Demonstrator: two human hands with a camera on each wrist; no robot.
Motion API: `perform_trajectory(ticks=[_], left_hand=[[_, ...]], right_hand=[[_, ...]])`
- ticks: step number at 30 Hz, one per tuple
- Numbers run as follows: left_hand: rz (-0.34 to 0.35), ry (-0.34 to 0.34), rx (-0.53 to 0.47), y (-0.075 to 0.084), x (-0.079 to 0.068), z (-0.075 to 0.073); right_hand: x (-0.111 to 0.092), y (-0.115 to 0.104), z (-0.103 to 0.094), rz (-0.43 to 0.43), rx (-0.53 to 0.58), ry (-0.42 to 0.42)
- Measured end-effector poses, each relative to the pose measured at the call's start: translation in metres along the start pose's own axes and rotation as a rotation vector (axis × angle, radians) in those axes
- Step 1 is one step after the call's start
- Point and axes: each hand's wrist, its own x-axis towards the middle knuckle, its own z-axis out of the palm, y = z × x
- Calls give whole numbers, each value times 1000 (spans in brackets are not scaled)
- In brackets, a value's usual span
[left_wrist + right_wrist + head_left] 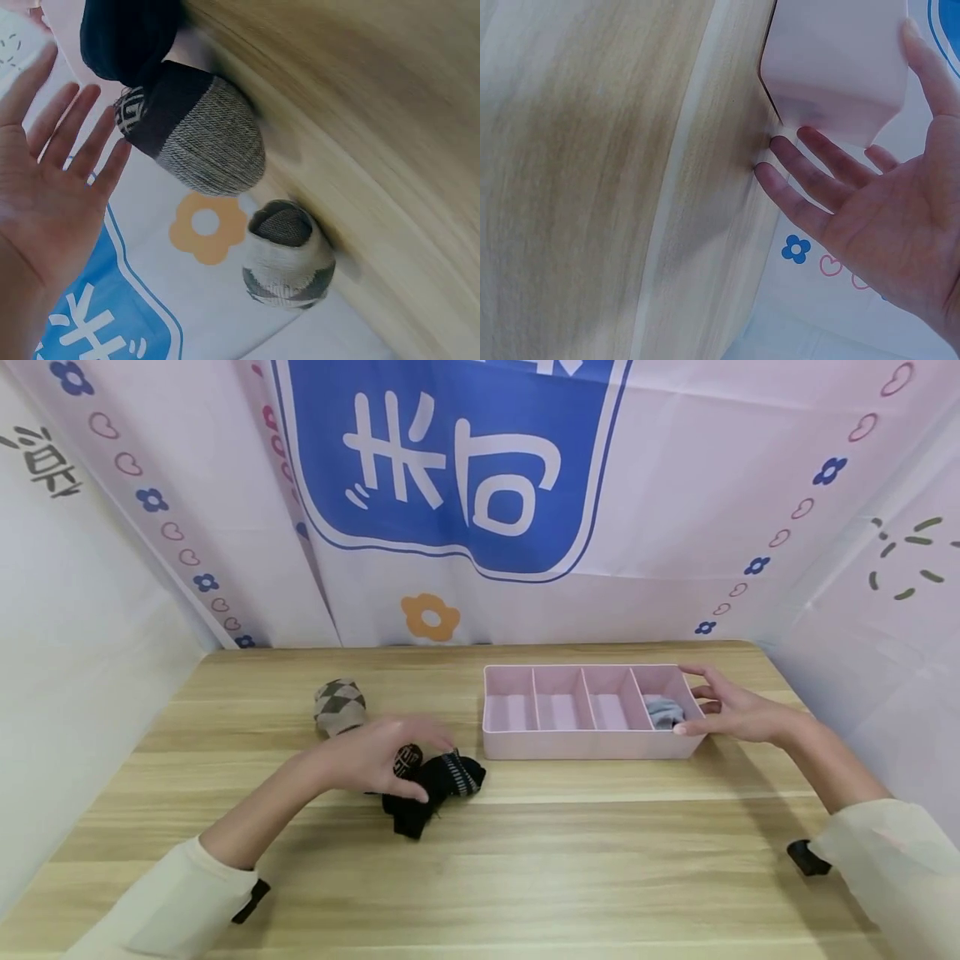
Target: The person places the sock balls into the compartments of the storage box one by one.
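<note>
My left hand [375,760] hovers over several rolled socks, fingers spread and holding nothing. Below it lie a black sock with white stripes [463,775] and a dark sock with a white pattern [407,761], whose grey knit part [217,139] shows in the left wrist view. An argyle sock [340,703] lies behind the wrist. My right hand [738,712] holds the right end of a pink divided storage box [585,745], thumb at the front corner and index finger at the back one. Inside the rightmost compartment sits a grey-blue sock [663,712].
The box stands on a wooden table [525,877], lengthwise near the back edge. A printed cloth backdrop [360,593] hangs behind the table, and white cloth walls flank both sides.
</note>
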Motion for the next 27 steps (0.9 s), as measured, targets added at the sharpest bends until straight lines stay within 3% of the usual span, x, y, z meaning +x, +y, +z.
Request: perform_trajectory(ticks=[6,11,19,27], left_hand=[[-4,-144,-144,-4,-7,0],[-8,-190,-141,-6,-9,1],[-86,-149,-17,-6,-10,6],[-62,-99,68,-8,-12,12]], right_hand=[[1,0,0,3,-1,1],[2,1,1,0,15,3],[4,1,1,-21,58,-1],[4,4,1,-31,55,0]])
